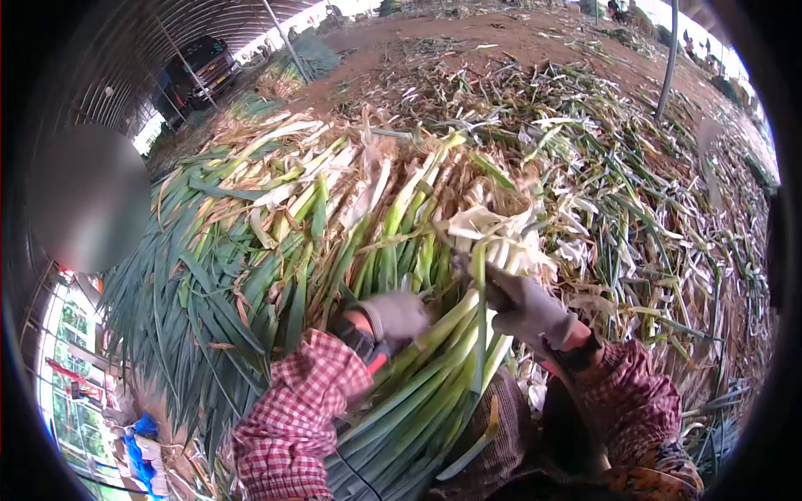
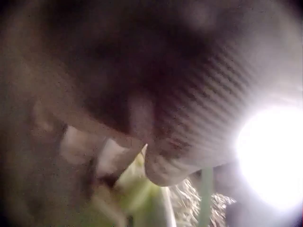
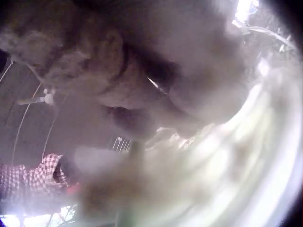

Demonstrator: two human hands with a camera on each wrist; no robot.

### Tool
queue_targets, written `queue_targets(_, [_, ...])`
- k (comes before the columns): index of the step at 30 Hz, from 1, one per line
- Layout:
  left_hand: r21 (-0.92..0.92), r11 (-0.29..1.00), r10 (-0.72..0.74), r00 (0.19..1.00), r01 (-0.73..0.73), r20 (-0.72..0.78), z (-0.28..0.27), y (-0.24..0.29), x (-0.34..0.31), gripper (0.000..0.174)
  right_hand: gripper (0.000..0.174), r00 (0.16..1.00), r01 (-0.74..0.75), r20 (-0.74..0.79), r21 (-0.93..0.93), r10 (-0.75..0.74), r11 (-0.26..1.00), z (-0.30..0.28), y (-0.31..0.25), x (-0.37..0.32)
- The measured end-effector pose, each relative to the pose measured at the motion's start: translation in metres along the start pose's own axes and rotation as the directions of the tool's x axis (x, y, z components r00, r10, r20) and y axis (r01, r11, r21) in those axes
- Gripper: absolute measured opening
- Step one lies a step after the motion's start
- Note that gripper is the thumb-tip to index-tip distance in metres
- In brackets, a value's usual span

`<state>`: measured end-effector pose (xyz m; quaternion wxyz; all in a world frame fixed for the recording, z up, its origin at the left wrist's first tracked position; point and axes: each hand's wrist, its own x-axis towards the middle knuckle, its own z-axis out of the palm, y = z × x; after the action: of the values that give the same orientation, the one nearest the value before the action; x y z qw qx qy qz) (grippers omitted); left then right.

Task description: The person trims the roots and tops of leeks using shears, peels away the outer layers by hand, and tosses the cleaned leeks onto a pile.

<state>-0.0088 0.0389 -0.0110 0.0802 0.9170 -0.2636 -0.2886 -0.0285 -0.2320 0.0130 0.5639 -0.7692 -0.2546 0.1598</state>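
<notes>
A bunch of long green onions (image 1: 434, 376), pale at the root end and dark green at the leaves, lies slanted across the person's lap. My gloved left hand (image 1: 397, 316) grips stalks at the bunch's left side; in the left wrist view its fingers curl round a green onion stalk (image 2: 142, 198). At the white ends, my gloved right hand (image 1: 526, 305) has curled fingers at a green onion leaf (image 1: 480, 292) that hangs over the bunch. The right wrist view shows the gloved fingers (image 3: 199, 90) bent close above blurred pale stalks (image 3: 227, 175).
A large heap of green onions (image 1: 225, 250) lies to the left and ahead, leaves pointing left. Stripped leaves (image 1: 635, 217) litter the ground on the right. Metal poles (image 1: 671, 63) stand under an arched roof, and a parked vehicle (image 1: 200, 71) is at the back left.
</notes>
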Motion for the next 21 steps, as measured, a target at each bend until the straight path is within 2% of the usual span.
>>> queue_targets(1, [-0.024,0.915,-0.403,0.915,0.403,0.02,-0.039,0.009,-0.009,0.023,0.075,0.998,0.038,0.047,-0.066,-0.035,0.997,0.001,-0.007,0.012])
queue_targets(2, [-0.109,0.877,-0.481,0.849,0.469,-0.219,-0.045,-0.007,-0.008,0.024,0.075,0.993,0.081,0.096,-0.097,-0.072,0.992,0.006,-0.009,0.027])
queue_targets(3, [-0.208,0.837,-0.543,0.717,0.507,-0.436,-0.046,-0.025,-0.003,0.025,0.076,0.984,0.125,0.146,-0.127,-0.107,0.984,0.013,-0.004,0.044])
queue_targets(4, [-0.227,0.83,-0.546,0.653,0.51,-0.525,-0.037,-0.047,0.012,0.024,0.069,0.977,0.194,0.109,-0.12,-0.181,0.974,0.022,0.012,0.064])
queue_targets(5, [-0.248,0.823,-0.543,0.581,0.511,-0.605,-0.024,-0.073,0.031,0.023,0.061,0.987,-0.088,0.092,-0.366,0.13,0.926,0.023,-0.015,0.081])
queue_targets(6, [-0.269,0.818,-0.536,0.502,0.509,-0.679,-0.02,-0.086,0.043,0.022,0.055,0.992,-0.09,0.04,-0.414,0.117,0.906,0.023,-0.009,0.098])
queue_targets(8, [-0.199,0.75,-0.591,0.505,0.63,-0.629,-0.025,-0.085,0.055,0.023,0.049,0.995,-0.101,-0.07,-0.48,0.077,0.872,0.02,0.016,0.139])
queue_targets(10, [-0.157,0.715,-0.62,0.514,0.682,-0.592,-0.027,-0.087,0.064,0.029,0.043,0.97,-0.196,-0.182,-0.175,0.164,0.965,0.011,0.051,0.174])
queue_targets(11, [-0.211,0.704,-0.663,0.521,0.678,-0.538,-0.034,-0.08,0.059,0.032,0.045,0.965,-0.207,-0.211,-0.232,0.158,0.951,0.002,0.046,0.171])
queue_targets(13, [-0.318,0.666,-0.737,0.531,0.675,-0.418,-0.046,-0.069,0.048,0.04,0.055,0.988,-0.155,-0.022,-0.111,0.153,0.982,-0.005,0.059,0.159])
queue_targets(14, [-0.373,0.644,-0.765,0.572,0.668,-0.297,-0.049,-0.075,0.048,0.052,0.059,0.987,-0.155,0.06,0.038,0.152,0.987,-0.004,0.048,0.132])
queue_targets(15, [-0.361,0.655,-0.755,0.593,0.664,-0.279,-0.047,-0.072,0.045,0.053,0.064,0.98,-0.165,0.139,0.185,0.141,0.969,0.002,0.033,0.093])
queue_targets(16, [-0.347,0.666,-0.745,0.615,0.661,-0.259,-0.044,-0.064,0.039,0.054,0.07,0.993,-0.026,0.12,0.167,0.006,0.986,0.012,0.044,0.055])
queue_targets(17, [-0.328,0.68,-0.731,0.64,0.655,-0.237,-0.038,-0.058,0.036,0.056,0.074,0.988,0.035,0.146,0.057,-0.043,0.998,0.011,0.033,0.028])
queue_targets(18, [-0.328,0.695,-0.719,0.624,0.64,-0.306,-0.018,-0.069,0.039,0.058,0.079,0.981,0.102,0.17,-0.051,-0.092,0.993,0.01,0.022,0.002])
queue_targets(19, [-0.237,0.742,-0.662,0.632,0.627,-0.403,-0.021,-0.046,0.023,0.057,0.082,0.971,0.101,0.237,-0.245,-0.042,0.964,0.003,-0.003,-0.016])
queue_targets(20, [-0.23,0.76,-0.641,0.646,0.607,-0.414,-0.016,-0.043,0.021,0.056,0.084,0.979,-0.035,0.19,-0.213,0.076,0.977,0.004,-0.001,-0.019])
queue_targets(21, [-0.223,0.777,-0.621,0.656,0.589,-0.429,-0.013,-0.04,0.018,0.055,0.081,0.997,-0.044,0.052,-0.224,0.057,0.974,0.002,-0.005,-0.02])
